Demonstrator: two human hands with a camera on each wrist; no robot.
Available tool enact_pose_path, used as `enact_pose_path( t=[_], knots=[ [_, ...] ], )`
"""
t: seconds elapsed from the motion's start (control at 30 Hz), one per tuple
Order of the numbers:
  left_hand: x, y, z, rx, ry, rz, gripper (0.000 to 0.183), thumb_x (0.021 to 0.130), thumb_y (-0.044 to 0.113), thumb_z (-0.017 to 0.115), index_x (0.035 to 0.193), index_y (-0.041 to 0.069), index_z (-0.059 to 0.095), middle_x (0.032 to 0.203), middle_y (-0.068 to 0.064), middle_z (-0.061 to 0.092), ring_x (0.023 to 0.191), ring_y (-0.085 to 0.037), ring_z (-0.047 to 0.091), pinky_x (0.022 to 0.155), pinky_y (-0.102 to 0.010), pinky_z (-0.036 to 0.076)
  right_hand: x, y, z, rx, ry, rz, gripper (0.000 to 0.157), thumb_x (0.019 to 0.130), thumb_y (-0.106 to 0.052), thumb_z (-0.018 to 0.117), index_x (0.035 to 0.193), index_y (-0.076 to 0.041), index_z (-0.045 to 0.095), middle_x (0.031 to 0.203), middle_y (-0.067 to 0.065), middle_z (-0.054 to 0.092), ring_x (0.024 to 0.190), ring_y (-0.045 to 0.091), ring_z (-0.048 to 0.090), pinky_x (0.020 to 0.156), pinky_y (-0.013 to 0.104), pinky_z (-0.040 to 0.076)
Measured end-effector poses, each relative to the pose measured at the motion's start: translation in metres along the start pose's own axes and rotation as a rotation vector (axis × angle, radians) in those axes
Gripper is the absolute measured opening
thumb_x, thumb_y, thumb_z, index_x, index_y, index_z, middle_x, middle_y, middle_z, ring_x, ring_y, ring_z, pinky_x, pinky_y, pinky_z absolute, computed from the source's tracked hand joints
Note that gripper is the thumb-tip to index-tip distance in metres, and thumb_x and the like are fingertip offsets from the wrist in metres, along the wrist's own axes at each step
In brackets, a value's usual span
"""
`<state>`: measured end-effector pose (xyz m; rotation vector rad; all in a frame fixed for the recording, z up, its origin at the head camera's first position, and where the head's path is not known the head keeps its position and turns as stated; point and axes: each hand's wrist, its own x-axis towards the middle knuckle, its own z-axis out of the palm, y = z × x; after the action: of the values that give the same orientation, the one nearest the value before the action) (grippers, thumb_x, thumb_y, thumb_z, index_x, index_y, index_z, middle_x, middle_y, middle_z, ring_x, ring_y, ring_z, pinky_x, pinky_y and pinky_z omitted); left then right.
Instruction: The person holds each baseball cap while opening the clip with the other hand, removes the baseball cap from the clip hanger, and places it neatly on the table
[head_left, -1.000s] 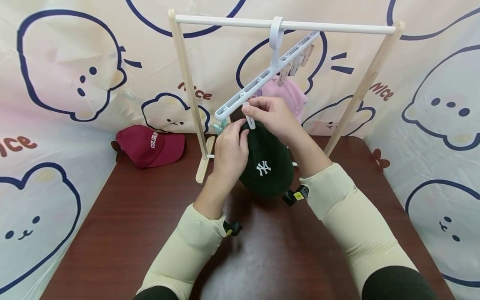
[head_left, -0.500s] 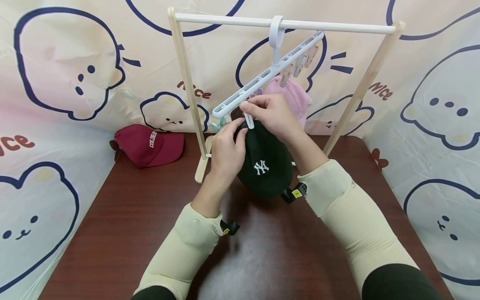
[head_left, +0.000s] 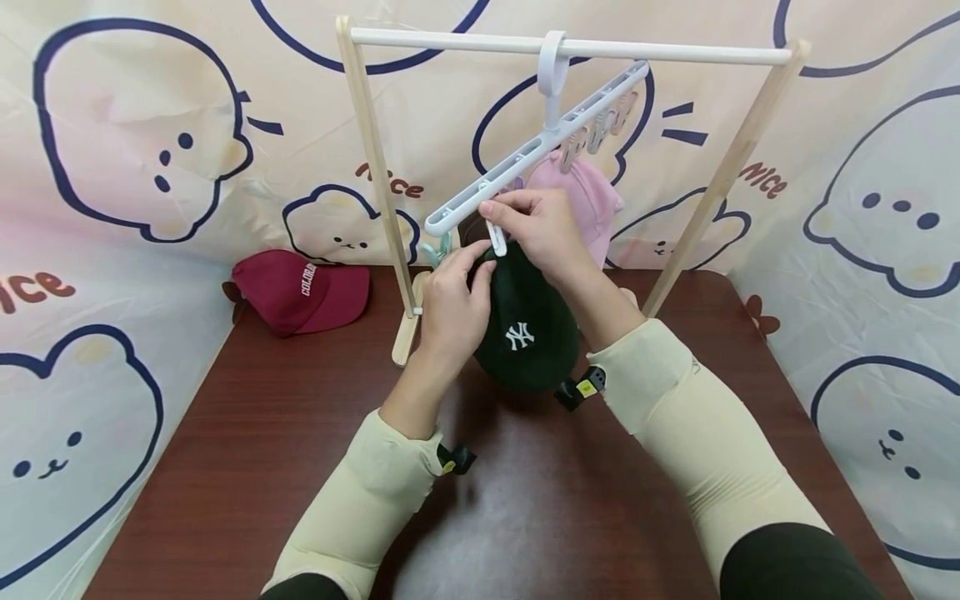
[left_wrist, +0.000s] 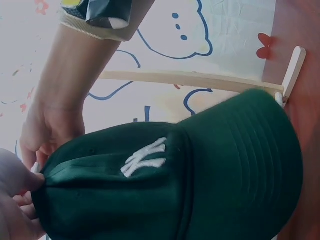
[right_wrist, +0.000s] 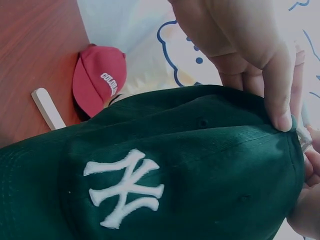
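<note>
A dark green baseball cap [head_left: 525, 362] with a white NY emblem hangs crown-up below a pale grey clip hanger [head_left: 517, 163]. My left hand [head_left: 457, 300] pinches the top of its crown between thumb and fingers, as the right wrist view also shows with the thumb [right_wrist: 280, 107] on the fabric. My right hand [head_left: 546, 232] pinches a white clothespin [head_left: 497, 238] under the hanger's near end, at the crown's top. Whether the clothespin's jaws grip the fabric is hard to tell. Behind the hands hangs a pink cap [head_left: 588, 200].
A wooden rack with a white rod [head_left: 675, 53] carries the hanger. Several clothespins [head_left: 600, 132] dangle from its far half, and a teal one [head_left: 437, 250] near the left hand. A maroon cap [head_left: 300, 292] lies on the brown table [head_left: 315, 467] at back left, before a patterned cloth [head_left: 187, 75].
Both hands and the green cap have shifted slightly left. The hanger's near end has also moved a little left. Each hand keeps its pinch.
</note>
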<state>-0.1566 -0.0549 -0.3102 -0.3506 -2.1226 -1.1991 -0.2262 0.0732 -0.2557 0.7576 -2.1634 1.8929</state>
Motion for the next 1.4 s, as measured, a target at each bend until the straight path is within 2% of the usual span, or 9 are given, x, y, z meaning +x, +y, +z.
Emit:
enact_pose_path(
  t=[0.3,0.4,0.53,0.63,0.87,1.0,1.2,1.3,1.4],
  knots=[
    [-0.01,-0.004,0.002,-0.019,-0.042,0.024,0.023,0.096,0.009,0.063,0.116,-0.001,0.069,0.11,-0.014,0.071,0.107,-0.024,0.067,0.092,-0.037,0.053,0.001,0.001,-0.003,-0.007,-0.008,0.04,0.02,0.091,-0.01,0.069,0.095,0.009,0.075,0.064,0.001,0.062,0.061,0.02,0.051,0.053,0.024,0.044],
    [-0.015,-0.007,0.002,-0.036,-0.077,0.013,0.022,0.095,0.009,0.064,0.115,0.001,0.07,0.111,-0.013,0.072,0.108,-0.023,0.067,0.093,-0.036,0.053,0.0,0.001,-0.004,-0.024,-0.028,0.05,0.02,0.092,-0.012,0.069,0.097,0.006,0.075,0.069,0.0,0.066,0.063,0.017,0.054,0.055,0.026,0.049],
    [-0.024,-0.015,0.0,-0.066,-0.134,-0.052,0.022,0.095,0.011,0.065,0.115,0.003,0.071,0.112,-0.011,0.072,0.109,-0.02,0.067,0.095,-0.035,0.053,-0.002,0.0,-0.005,-0.07,-0.057,0.054,0.021,0.092,-0.017,0.07,0.099,0.002,0.076,0.075,0.0,0.069,0.071,0.017,0.056,0.063,0.032,0.054],
    [-0.03,-0.024,-0.003,-0.084,-0.178,-0.123,0.022,0.095,0.013,0.066,0.114,0.004,0.071,0.113,-0.009,0.072,0.108,-0.018,0.067,0.096,-0.035,0.052,-0.003,0.0,-0.006,-0.086,-0.062,0.057,0.022,0.09,-0.019,0.072,0.099,0.001,0.076,0.074,0.001,0.067,0.072,0.02,0.054,0.064,0.034,0.054],
    [-0.039,-0.05,-0.018,-0.115,-0.239,-0.297,0.02,0.095,0.016,0.065,0.112,0.008,0.073,0.109,-0.006,0.073,0.102,-0.017,0.067,0.093,-0.038,0.052,-0.006,0.002,-0.006,-0.077,-0.073,0.089,0.024,0.089,-0.024,0.074,0.101,-0.003,0.076,0.071,0.003,0.062,0.07,0.025,0.052,0.058,0.028,0.047],
    [-0.041,-0.067,-0.031,-0.147,-0.223,-0.381,0.02,0.095,0.016,0.065,0.112,0.007,0.073,0.107,-0.008,0.073,0.097,-0.017,0.066,0.09,-0.035,0.052,-0.008,0.003,-0.007,-0.079,-0.081,0.098,0.026,0.089,-0.025,0.073,0.104,-0.004,0.076,0.075,0.005,0.063,0.073,0.024,0.054,0.06,0.029,0.048],
    [-0.045,-0.094,-0.053,-0.168,-0.165,-0.516,0.025,0.095,0.019,0.066,0.116,0.006,0.072,0.107,-0.012,0.072,0.096,-0.015,0.062,0.083,-0.022,0.049,-0.009,0.003,-0.009,-0.079,-0.074,0.089,0.025,0.088,-0.023,0.074,0.104,-0.003,0.076,0.077,0.003,0.065,0.074,0.023,0.056,0.063,0.03,0.051],
    [-0.047,-0.108,-0.065,-0.205,-0.085,-0.615,0.027,0.095,0.02,0.067,0.117,0.005,0.071,0.102,-0.009,0.072,0.093,-0.012,0.062,0.08,-0.017,0.049,-0.009,0.003,-0.01,-0.079,-0.073,0.086,0.025,0.088,-0.023,0.075,0.103,-0.003,0.076,0.073,0.002,0.063,0.071,0.022,0.054,0.061,0.031,0.049],
    [-0.05,-0.122,-0.082,-0.279,0.03,-0.722,0.029,0.093,0.018,0.068,0.118,0.003,0.07,0.091,0.0,0.07,0.087,-0.007,0.062,0.075,-0.016,0.049,-0.009,0.003,-0.01,-0.079,-0.078,0.081,0.024,0.088,-0.023,0.075,0.102,-0.003,0.076,0.07,0.002,0.061,0.069,0.021,0.053,0.059,0.03,0.046]
  ],
)
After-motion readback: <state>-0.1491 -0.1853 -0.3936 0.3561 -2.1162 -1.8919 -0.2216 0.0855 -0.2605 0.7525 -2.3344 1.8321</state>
